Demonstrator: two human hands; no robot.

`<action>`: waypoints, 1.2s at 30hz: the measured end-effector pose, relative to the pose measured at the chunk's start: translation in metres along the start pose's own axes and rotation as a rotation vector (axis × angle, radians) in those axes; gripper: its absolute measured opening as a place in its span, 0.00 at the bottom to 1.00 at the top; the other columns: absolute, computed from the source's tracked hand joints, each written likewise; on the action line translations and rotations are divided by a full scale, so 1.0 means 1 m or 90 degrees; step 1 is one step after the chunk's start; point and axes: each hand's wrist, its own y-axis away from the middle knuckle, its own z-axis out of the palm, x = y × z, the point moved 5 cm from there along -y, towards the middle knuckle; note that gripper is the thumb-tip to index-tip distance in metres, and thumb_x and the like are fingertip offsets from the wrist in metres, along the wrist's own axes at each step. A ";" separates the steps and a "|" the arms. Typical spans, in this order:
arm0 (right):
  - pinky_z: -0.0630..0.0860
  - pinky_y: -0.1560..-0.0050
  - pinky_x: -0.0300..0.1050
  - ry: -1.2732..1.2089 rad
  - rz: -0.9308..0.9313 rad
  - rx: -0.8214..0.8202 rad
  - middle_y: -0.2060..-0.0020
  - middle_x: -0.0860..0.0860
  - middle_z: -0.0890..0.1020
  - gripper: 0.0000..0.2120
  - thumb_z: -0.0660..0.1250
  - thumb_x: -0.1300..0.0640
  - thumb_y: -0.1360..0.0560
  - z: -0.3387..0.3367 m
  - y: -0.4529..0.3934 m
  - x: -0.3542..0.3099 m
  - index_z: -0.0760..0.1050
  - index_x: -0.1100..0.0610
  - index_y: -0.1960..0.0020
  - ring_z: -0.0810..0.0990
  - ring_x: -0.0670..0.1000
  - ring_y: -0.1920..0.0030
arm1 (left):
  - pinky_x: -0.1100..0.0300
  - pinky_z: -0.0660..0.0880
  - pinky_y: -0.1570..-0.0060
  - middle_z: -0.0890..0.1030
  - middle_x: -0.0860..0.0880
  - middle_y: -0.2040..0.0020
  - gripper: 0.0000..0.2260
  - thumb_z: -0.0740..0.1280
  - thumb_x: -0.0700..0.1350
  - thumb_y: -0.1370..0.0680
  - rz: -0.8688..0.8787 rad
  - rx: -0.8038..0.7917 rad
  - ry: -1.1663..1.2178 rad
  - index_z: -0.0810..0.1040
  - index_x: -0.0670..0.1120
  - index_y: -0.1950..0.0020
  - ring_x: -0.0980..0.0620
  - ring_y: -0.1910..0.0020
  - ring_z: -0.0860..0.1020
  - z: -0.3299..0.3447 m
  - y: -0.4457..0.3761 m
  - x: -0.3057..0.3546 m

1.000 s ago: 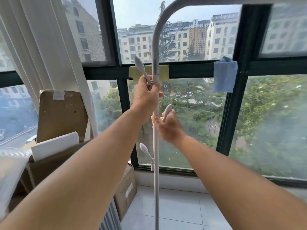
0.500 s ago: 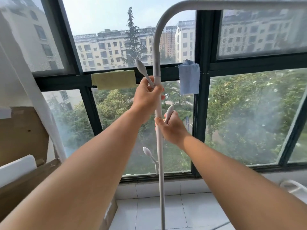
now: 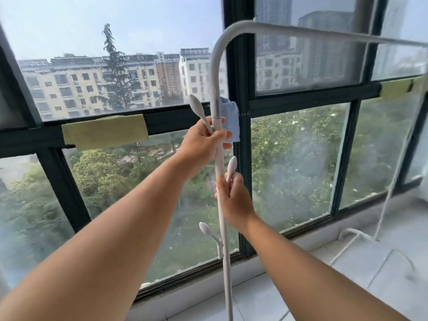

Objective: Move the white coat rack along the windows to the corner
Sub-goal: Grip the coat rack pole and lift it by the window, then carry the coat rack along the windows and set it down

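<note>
1. Two hands hold the white coat rack [image 3: 218, 181] by its upright pole, in front of the windows [image 3: 298, 163].
2. The left hand [image 3: 201, 144] is closed around the pole just under the top peg [image 3: 196, 107]; the right hand [image 3: 234, 198] grips the pole lower, at the base of the middle peg [image 3: 231, 166].
3. Compared with half a second ago, the yellow cloth [image 3: 105, 132] on the window frame is further left, and the blue cloth [image 3: 230, 122] is now directly behind the pole.
4. The boxes and the curtain at the left are gone from view.
5. A second yellow cloth [image 3: 394, 89] and the rack's far leg [image 3: 393, 172] now appear at the right, near the corner.
</note>
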 end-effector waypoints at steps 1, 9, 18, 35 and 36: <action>0.74 0.64 0.52 0.024 -0.004 0.030 0.64 0.53 0.77 0.16 0.55 0.47 0.22 0.003 0.000 0.000 0.64 0.61 0.49 0.78 0.56 0.64 | 0.60 0.80 0.54 0.83 0.51 0.53 0.09 0.63 0.43 0.22 0.004 -0.007 0.000 0.72 0.51 0.42 0.54 0.57 0.84 -0.002 -0.004 -0.003; 0.63 0.74 0.41 0.134 0.045 0.074 0.66 0.49 0.72 0.08 0.54 0.50 0.22 0.010 -0.011 0.006 0.60 0.55 0.52 0.71 0.46 0.71 | 0.63 0.79 0.59 0.81 0.51 0.57 0.06 0.62 0.41 0.21 0.030 -0.030 0.030 0.71 0.50 0.46 0.55 0.63 0.83 0.003 -0.020 -0.009; 0.62 0.74 0.41 0.165 0.073 0.106 0.65 0.51 0.70 0.04 0.54 0.58 0.24 0.013 -0.021 0.012 0.60 0.56 0.50 0.71 0.48 0.69 | 0.63 0.76 0.61 0.81 0.50 0.55 0.05 0.61 0.41 0.21 0.050 -0.067 0.027 0.70 0.48 0.46 0.52 0.61 0.82 0.011 -0.035 -0.015; 0.67 0.63 0.47 0.215 0.141 0.193 0.64 0.51 0.71 0.14 0.54 0.60 0.23 -0.046 -0.027 0.045 0.63 0.58 0.37 0.73 0.55 0.64 | 0.62 0.77 0.58 0.79 0.46 0.50 0.11 0.62 0.35 0.23 0.060 -0.153 0.031 0.70 0.45 0.42 0.49 0.55 0.80 0.079 -0.061 -0.008; 0.65 0.64 0.45 0.219 0.143 0.202 0.64 0.51 0.72 0.14 0.54 0.60 0.23 -0.055 -0.028 0.048 0.63 0.58 0.37 0.73 0.54 0.65 | 0.59 0.78 0.55 0.79 0.46 0.50 0.11 0.62 0.35 0.23 0.061 -0.156 0.035 0.70 0.45 0.42 0.48 0.55 0.80 0.087 -0.062 -0.006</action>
